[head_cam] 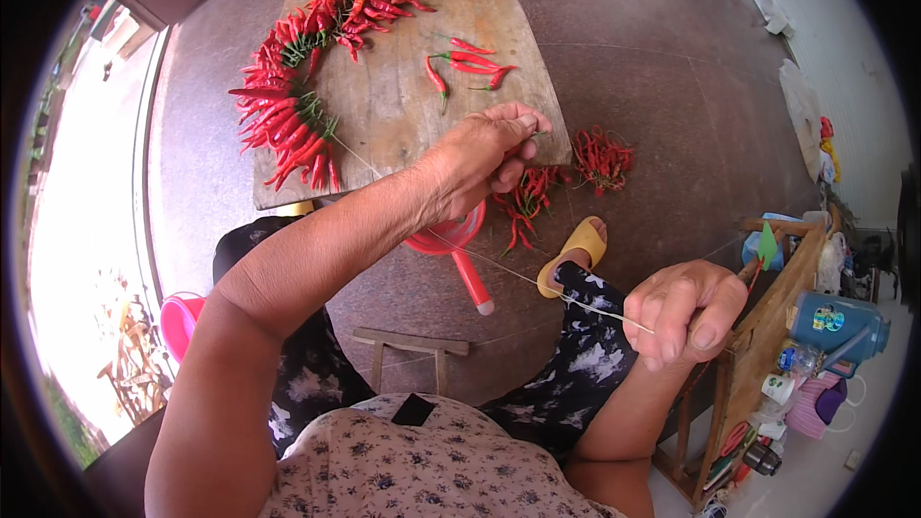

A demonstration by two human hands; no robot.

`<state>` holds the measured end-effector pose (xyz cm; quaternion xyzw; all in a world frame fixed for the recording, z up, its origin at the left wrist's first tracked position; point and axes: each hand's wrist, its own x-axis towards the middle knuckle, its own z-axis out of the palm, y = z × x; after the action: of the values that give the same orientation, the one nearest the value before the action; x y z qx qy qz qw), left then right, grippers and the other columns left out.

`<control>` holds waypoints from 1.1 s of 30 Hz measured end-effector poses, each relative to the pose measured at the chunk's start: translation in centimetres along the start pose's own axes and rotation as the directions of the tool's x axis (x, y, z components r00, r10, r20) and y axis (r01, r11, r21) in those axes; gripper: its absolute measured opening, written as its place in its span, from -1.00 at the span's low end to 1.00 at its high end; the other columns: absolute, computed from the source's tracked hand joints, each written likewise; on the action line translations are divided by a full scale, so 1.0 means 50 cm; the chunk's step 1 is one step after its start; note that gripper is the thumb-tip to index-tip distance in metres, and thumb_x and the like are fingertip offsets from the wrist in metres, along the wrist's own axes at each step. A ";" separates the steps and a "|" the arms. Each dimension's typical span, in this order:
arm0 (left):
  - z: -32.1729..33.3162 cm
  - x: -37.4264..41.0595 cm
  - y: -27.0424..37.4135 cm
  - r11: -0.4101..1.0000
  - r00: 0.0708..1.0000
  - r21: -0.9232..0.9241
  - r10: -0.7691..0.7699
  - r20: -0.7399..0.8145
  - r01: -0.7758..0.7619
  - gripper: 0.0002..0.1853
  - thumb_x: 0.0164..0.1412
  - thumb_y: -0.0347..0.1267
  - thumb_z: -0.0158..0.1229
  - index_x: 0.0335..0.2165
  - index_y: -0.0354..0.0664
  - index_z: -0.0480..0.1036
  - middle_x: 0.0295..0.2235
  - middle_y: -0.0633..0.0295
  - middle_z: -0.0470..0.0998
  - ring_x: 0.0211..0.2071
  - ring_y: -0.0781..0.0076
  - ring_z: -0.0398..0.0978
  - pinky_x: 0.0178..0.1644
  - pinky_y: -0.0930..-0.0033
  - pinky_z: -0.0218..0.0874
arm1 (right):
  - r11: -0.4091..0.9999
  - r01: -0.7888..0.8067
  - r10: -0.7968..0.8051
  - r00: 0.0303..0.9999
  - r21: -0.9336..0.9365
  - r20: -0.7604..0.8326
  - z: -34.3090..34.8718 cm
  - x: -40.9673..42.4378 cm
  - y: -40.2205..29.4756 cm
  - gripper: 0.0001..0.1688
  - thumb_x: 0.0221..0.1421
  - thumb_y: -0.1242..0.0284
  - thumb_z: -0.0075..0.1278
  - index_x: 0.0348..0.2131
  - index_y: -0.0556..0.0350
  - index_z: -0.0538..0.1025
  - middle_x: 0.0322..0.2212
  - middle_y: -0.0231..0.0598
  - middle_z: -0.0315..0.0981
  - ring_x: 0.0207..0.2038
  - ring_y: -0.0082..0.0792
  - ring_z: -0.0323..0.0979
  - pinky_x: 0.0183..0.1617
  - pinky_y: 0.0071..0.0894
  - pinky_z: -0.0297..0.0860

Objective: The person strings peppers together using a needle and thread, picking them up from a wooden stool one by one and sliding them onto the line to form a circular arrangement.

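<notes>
A curved string of red chili peppers (277, 104), green stems inward, lies along the left and top of a wooden board (388, 86). From its lower end a pale thread (496, 266) runs under my left forearm to my right hand (683, 313), whose fingers are closed on it at the lower right. My left hand (496, 151) is over the board's lower right corner, its fingers closed on a chili pepper, mostly hidden, with a green stem by the fingertips. Several loose red chilies (471, 66) lie on the board above that hand.
Bunches of chilies (603, 160) lie on the floor beside the board. Below it are a red plastic dipper (471, 280) and a small wooden stool (410, 342). A pink basin (180, 320) stands left. At right, a wooden table (763, 316) has a blue thermos jug (838, 327) by it.
</notes>
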<state>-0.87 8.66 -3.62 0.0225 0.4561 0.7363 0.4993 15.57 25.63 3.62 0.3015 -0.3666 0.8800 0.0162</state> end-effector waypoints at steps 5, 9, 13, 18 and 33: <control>-0.024 -0.046 0.017 0.997 0.996 -0.047 0.065 -0.058 -0.067 -0.88 0.26 -0.44 -0.09 -0.26 -0.26 0.33 -0.44 0.23 0.39 -0.50 0.53 0.32 -0.39 0.53 0.19 | 0.997 0.056 -0.068 0.949 -0.045 -0.307 0.017 -0.011 0.010 -0.84 0.15 0.50 -0.06 -0.45 0.17 0.29 -0.54 0.01 0.40 -0.66 -0.29 0.33 -0.57 -0.34 0.27; -0.052 -0.070 0.007 0.985 0.998 -0.163 0.063 -0.015 -0.065 -0.90 0.24 -0.51 -0.11 -0.26 -0.26 0.31 -0.40 0.20 0.41 -0.46 0.45 0.38 -0.37 0.49 0.26 | 0.989 0.019 -0.064 0.946 -0.143 -0.318 -0.005 0.004 0.026 -0.86 0.13 0.46 -0.02 -0.42 0.14 0.34 -0.44 -0.08 0.41 -0.57 -0.32 0.36 -0.43 -0.30 0.33; -0.067 -0.092 0.010 0.971 0.999 -0.237 0.037 -0.009 -0.038 -0.89 0.23 -0.52 -0.06 -0.24 -0.24 0.31 -0.38 0.20 0.44 -0.43 0.43 0.42 -0.34 0.44 0.31 | 0.907 -0.143 -0.035 0.913 -0.397 -0.408 -0.001 0.024 0.074 -0.90 0.05 0.56 0.01 -0.37 0.25 0.44 -0.39 -0.23 0.38 -0.46 -0.41 0.37 -0.36 -0.41 0.35; -0.059 -0.129 0.018 0.963 0.986 -0.268 0.061 0.153 -0.018 -0.83 0.20 -0.47 0.03 -0.20 -0.24 0.31 -0.34 0.20 0.47 -0.44 0.45 0.44 -0.30 0.44 0.33 | 0.537 -0.550 -0.002 0.757 -0.639 -0.653 0.016 0.065 0.161 -0.83 0.08 0.56 -0.01 -0.27 0.26 0.49 -0.45 -0.39 0.42 -0.49 -0.66 0.32 -0.39 -0.65 0.31; -0.058 -0.171 0.033 0.996 0.991 -0.016 -0.087 0.104 0.089 -0.86 0.17 -0.34 0.12 -0.34 -0.18 0.42 -0.48 0.32 0.51 -0.58 0.64 0.46 -0.46 0.61 0.26 | 0.349 -0.424 -0.057 0.880 -0.836 -0.471 0.019 0.098 0.212 -0.88 0.00 0.67 -0.02 -0.37 0.26 0.48 -0.51 -0.30 0.39 -0.48 -0.54 0.35 -0.40 -0.57 0.30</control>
<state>0.80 0.17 -0.56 0.0351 0.4228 0.7161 0.5542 9.39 16.32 0.06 -0.0022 -0.8136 0.5594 0.1584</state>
